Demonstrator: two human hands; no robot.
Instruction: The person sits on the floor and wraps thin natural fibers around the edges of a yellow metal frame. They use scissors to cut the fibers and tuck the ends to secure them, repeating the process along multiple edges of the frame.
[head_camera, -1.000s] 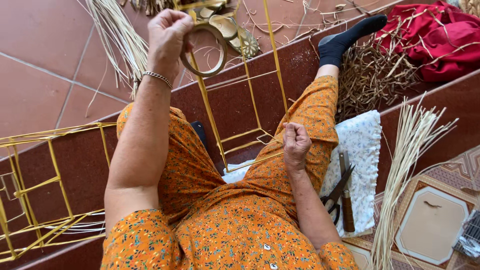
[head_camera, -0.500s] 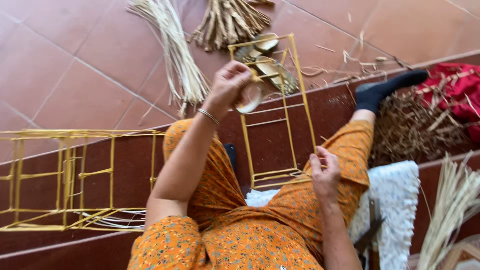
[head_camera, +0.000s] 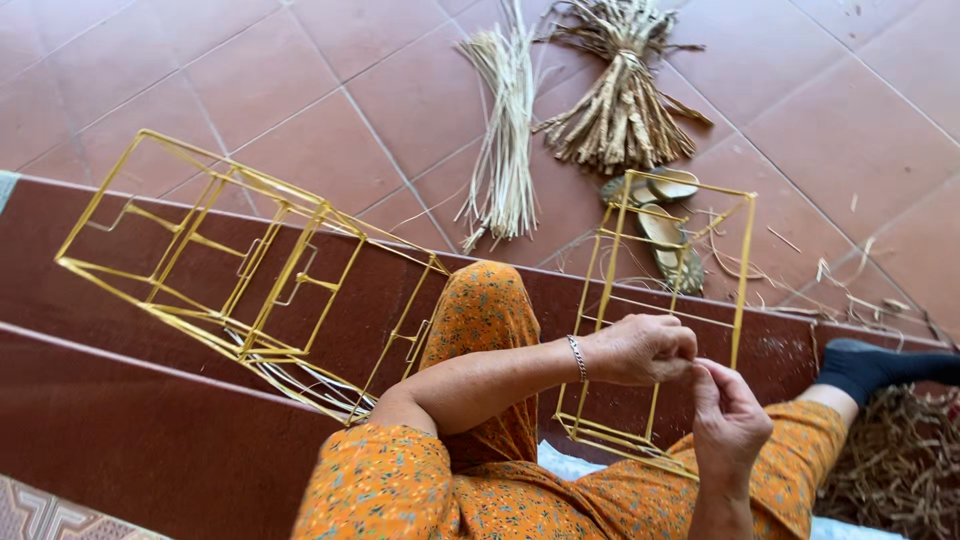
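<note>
1. The left hand (head_camera: 640, 350) is curled into a loose fist, its fingers closed on something too small to make out, perhaps a thin strand. It sits just in front of the yellow wire frame (head_camera: 655, 310), which stands upright between the knees where both hands can reach it.
2. The right hand (head_camera: 728, 420) rises from 5 o'clock, its fingertips pinched together and touching the left hand's knuckles. The two meet at one spot, as though sharing a fine piece; whether it grips anything, I cannot tell.
3. A silver bracelet (head_camera: 576, 357) sits on the left wrist.
4. A bundle of pale straw (head_camera: 505, 130) lies on the tiled floor (head_camera: 250, 90) at 12 o'clock, with a tied sheaf of darker dried fibre (head_camera: 620, 100) just beside it at 1 o'clock: stock kept within an arm's stretch.
5. A stack of finished-looking yellow frames (head_camera: 240, 270) leans across the dark red step (head_camera: 130, 440) at 9 o'clock, set apart from the one in hand.
6. Sandals (head_camera: 665, 225) lie behind the frame; loose brown scraps (head_camera: 900, 460) pile up at 4 o'clock.
</note>
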